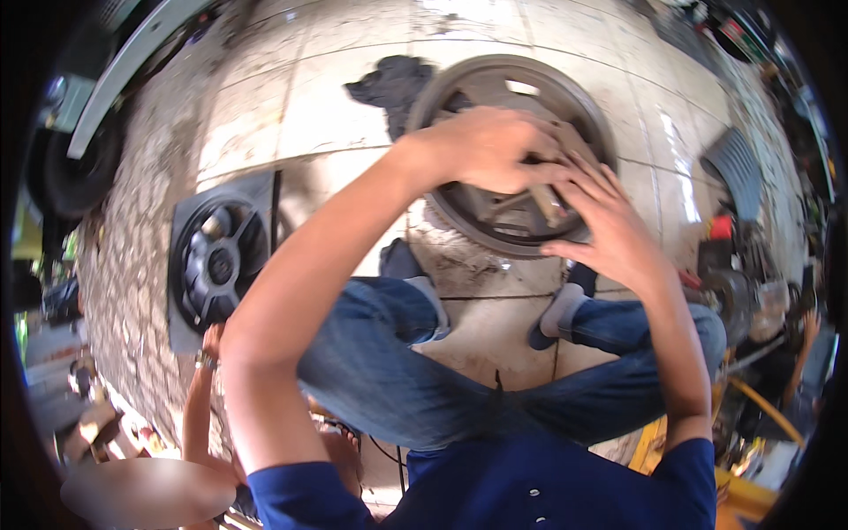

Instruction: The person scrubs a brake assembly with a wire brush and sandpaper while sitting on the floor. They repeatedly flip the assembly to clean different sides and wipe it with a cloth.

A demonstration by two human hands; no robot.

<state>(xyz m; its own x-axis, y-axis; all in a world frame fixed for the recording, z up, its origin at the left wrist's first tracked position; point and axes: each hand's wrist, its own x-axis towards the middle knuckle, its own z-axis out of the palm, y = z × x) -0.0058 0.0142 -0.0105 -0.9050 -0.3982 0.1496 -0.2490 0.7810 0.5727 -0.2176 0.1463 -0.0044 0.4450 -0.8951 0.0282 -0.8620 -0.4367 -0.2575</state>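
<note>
Our left arm (327, 238) bends out toward the left edge of the tiled floor (296, 115), its forearm slanting inward; our right arm (667, 322) reaches forward. Our left hand (495, 148) curls, back upward; our right hand (608, 225), close beside it, extends its fingers (587, 187), thumb (565, 251) spread.

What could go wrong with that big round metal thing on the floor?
A finger might get pinched: the left hand and right hand are both right at the round metal piece, near its inner parts. And if the piece slid or tipped, it could bump the left foot, which is close to its edge.
</note>
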